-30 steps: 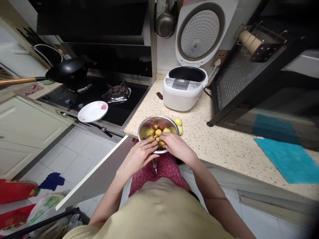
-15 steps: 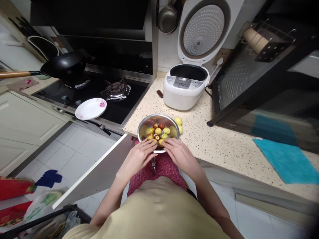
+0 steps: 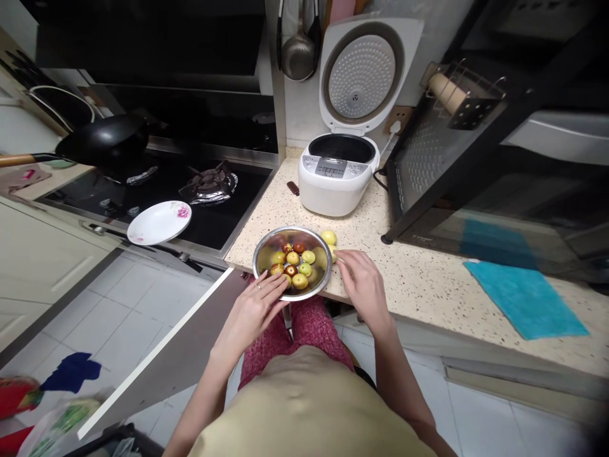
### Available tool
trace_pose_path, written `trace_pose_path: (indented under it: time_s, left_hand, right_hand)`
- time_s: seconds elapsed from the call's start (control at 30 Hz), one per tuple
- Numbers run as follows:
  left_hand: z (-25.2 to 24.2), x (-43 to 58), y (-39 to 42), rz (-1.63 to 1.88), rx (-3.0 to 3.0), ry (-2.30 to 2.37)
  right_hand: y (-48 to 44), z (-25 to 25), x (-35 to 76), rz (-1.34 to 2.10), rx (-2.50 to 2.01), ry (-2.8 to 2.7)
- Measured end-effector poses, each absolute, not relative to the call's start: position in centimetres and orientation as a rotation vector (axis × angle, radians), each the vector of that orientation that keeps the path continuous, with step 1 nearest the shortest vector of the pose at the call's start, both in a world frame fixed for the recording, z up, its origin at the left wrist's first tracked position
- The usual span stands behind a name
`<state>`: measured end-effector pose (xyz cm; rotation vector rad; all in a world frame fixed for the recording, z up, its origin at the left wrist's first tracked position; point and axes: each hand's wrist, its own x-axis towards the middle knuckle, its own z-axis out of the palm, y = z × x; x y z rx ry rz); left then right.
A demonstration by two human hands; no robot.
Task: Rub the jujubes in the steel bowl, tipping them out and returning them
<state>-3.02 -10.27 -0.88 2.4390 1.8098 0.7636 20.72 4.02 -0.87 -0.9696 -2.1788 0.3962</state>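
A steel bowl (image 3: 320, 287) at the counter's front edge holds several green and reddish-brown jujubes (image 3: 293, 258). My left hand (image 3: 254, 306) reaches over the bowl's near left rim, its fingertips on a jujube inside. Right of the bowl, my right hand (image 3: 362, 282) is closed at the fingertips around the nearer of two green jujubes on the counter; the farther jujube (image 3: 328, 237) lies just behind it. Part of the nearer one is hidden by my fingers.
An open white rice cooker (image 3: 333, 190) stands behind the bowl. To the left are a stove with a floral plate (image 3: 159, 223) and a wok (image 3: 107, 139). A turquoise cloth (image 3: 528, 298) lies right, before a black oven (image 3: 476, 190). A cabinet door (image 3: 166, 343) hangs open below.
My right hand has left the bowl and moved right to the jujube on the counter. My left hand stays at the bowl. The whole view has shifted somewhat.
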Motion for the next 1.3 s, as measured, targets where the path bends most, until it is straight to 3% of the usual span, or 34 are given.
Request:
trace_pose_path:
  time_s: [0.3, 0.67, 0.93, 1.3]
  left_hand:
    - [-0.9, -2.5, -10.1, 0.753, 2.493, 1.806]
    - [-1.2, -3.0, -10.0, 0.752, 2.496, 1.824]
    - [-1.3, -2.7, -10.0, 0.744, 2.504, 1.8]
    - [-1.3, -2.9, -10.1, 0.707, 2.497, 1.848]
  right_hand:
    - [5.6, -3.9, 20.2, 0.414, -1.063, -2.21]
    - [5.7, -4.5, 20.6, 0.258, -1.169, -2.161]
    - [5.4, -5.0, 20.7, 0.363, -1.155, -2.225]
    - [4.0, -2.2, 20.6, 0.416, -1.1, -1.927]
